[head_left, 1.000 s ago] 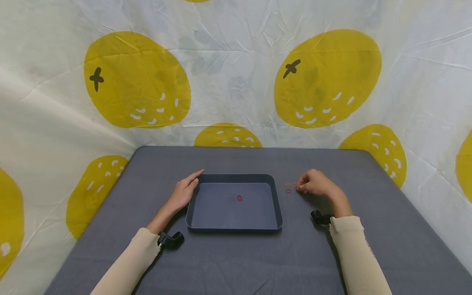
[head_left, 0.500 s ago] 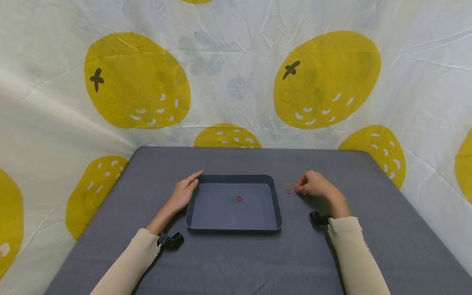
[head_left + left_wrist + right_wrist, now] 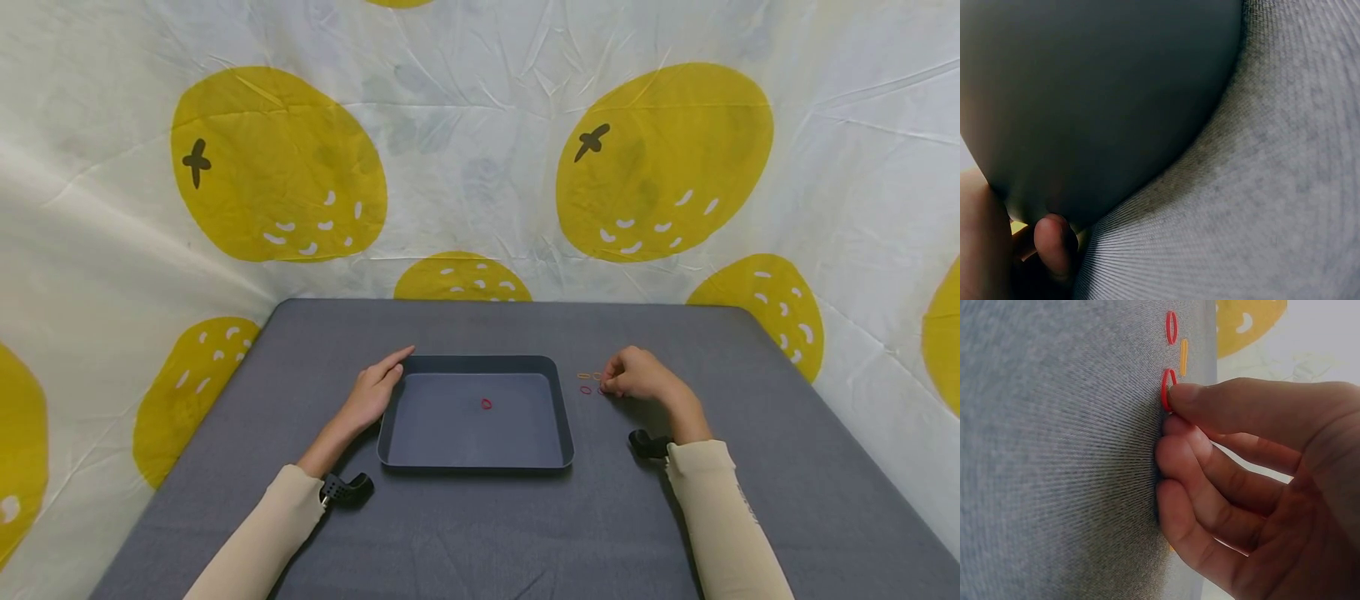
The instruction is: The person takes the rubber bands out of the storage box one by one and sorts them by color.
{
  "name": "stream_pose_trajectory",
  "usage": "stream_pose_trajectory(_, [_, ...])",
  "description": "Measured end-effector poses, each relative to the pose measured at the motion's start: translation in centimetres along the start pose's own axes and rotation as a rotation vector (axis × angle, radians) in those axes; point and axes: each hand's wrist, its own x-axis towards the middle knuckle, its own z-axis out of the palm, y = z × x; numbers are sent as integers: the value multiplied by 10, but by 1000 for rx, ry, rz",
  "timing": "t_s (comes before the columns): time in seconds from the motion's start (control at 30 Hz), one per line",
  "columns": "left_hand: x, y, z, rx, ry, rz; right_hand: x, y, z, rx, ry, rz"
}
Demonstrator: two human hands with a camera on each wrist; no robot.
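Observation:
My left hand (image 3: 371,396) holds the left side of a dark grey tray (image 3: 450,437) near its back corner, index finger stretched along the rim. In the left wrist view a fingertip (image 3: 1052,244) lies against the tray's outer wall (image 3: 1110,112). A red rubber band (image 3: 487,404) lies inside the tray. Right of the tray, my right hand (image 3: 637,372) is down at the table, thumb and index finger pinching one end of another red rubber band (image 3: 1165,394). Beside it lie one more red band (image 3: 1172,328) and a yellow-orange band (image 3: 1184,357).
Grey cloth covers the table (image 3: 480,533). A white curtain with yellow fruit prints (image 3: 472,167) hangs behind and around it. Another orange band (image 3: 597,376) lies close to the right fingertips. Black wrist cameras (image 3: 348,489) stick out below both wrists.
My right hand has shifted slightly left and toward me, its fingertips now at a red band on the table. The left hand and the tray stay put.

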Motion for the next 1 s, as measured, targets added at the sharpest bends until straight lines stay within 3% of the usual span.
stream_pose_trajectory(1.0, [-1,-1,0,-18,-1,7,-7,-6,-9,-5,43,-6])
